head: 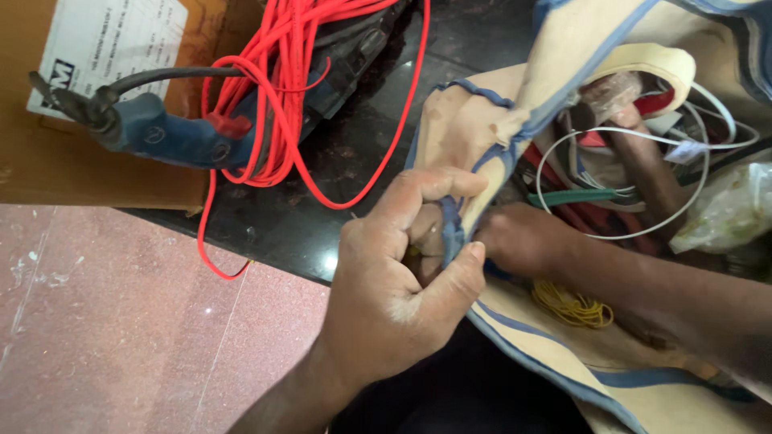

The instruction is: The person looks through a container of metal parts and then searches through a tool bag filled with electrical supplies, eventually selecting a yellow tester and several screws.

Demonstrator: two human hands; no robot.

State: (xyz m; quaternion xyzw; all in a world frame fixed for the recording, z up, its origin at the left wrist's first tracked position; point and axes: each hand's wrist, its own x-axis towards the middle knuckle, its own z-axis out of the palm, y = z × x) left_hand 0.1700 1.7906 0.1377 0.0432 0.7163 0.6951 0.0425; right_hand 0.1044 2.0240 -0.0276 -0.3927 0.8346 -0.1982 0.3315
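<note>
We take the cream cloth tool bag [563, 80] with blue edging as our landmark. Our left hand [402, 281] is clenched on the bag's near rim, thumb and fingers pinching the blue-trimmed edge and holding the mouth open. Our right hand [523, 239] reaches into the bag just behind that pinched rim; its fingers are hidden by the cloth and the left hand, so we cannot tell whether it grips anything.

Inside the bag, beyond the right hand, we see white wire loops [643, 153], a green-handled tool [575, 197] lying across, and a wooden handle [643, 161] slanting down. A small coil of yellow wire [571, 305] lies in the bag below the right forearm. At the bag's right edge sits a crumpled clear plastic bag [724, 213].

The bag rests on a dark polished desk [354, 153]. To the left of the bag, on the same desk, lies a bundle of red cable [281, 96], looped over a blue power tool [169, 137] with a black cord. Farther left of the bag, behind the tool, stands a brown cardboard box [48, 161] with a white label. Below the desk edge, left of the bag, we see a reddish speckled floor [121, 321].
</note>
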